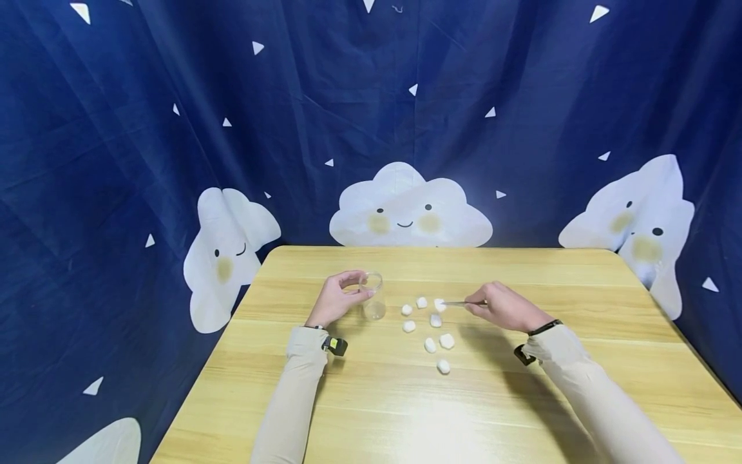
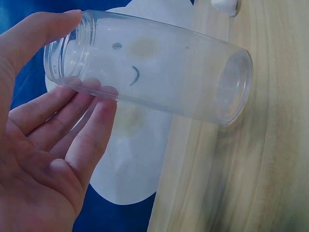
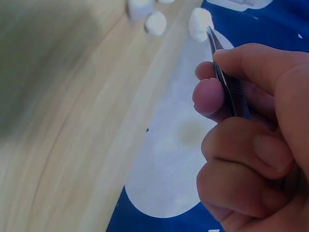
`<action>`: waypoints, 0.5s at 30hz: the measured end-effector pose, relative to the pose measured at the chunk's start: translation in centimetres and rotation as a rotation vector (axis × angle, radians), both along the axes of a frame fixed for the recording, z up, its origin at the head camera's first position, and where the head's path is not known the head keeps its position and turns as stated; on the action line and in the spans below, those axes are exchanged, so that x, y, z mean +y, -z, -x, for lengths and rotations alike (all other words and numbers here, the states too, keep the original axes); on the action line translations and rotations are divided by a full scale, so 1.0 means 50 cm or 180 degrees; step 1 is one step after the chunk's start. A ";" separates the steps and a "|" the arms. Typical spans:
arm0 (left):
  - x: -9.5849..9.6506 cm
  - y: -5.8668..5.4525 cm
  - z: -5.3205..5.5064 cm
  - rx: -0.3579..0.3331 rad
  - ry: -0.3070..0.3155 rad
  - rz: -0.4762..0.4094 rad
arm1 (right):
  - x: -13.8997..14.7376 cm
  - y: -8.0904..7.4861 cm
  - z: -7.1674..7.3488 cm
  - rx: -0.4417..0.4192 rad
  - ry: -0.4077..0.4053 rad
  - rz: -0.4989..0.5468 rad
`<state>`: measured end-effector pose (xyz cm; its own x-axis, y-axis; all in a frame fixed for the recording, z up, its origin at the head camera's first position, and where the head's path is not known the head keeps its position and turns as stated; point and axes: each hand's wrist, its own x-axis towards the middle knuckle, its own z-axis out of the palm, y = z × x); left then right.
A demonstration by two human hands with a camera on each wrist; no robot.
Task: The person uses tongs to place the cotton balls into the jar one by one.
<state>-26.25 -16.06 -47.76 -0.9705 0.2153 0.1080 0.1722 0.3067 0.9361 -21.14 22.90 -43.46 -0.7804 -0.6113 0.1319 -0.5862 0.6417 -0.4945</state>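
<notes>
My left hand (image 1: pixel 338 300) pinches a clear plastic jar (image 2: pixel 159 67) close to its open, threaded mouth, thumb on one side and fingertips on the other. The jar stands upright, its bottom close over the table, and nothing shows inside it. My right hand (image 1: pixel 505 307) grips metal tweezers (image 3: pixel 229 82) between thumb and fingers, with the other fingers curled in. At the tweezer tips is a white cotton ball (image 3: pixel 198 24), lifted off the table in the right wrist view. Several more cotton balls (image 1: pixel 446 341) lie scattered between the hands.
The light wooden table (image 1: pixel 371 412) reaches back to a dark blue curtain (image 1: pixel 324 96) printed with white clouds and triangles. Each wrist wears a strap with a small black camera (image 1: pixel 335 345). One cotton ball (image 1: pixel 407 310) lies just right of the jar.
</notes>
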 end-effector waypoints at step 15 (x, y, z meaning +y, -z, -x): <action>0.000 0.000 -0.001 0.0013 0.0004 0.0023 | -0.013 -0.037 0.017 0.0059 0.0040 -0.0048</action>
<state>-26.20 -16.05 -47.77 -0.9698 0.2174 0.1104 0.1764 0.3133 0.9331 -22.00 22.23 -41.62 -0.7855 -0.6034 0.1373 -0.5871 0.6564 -0.4738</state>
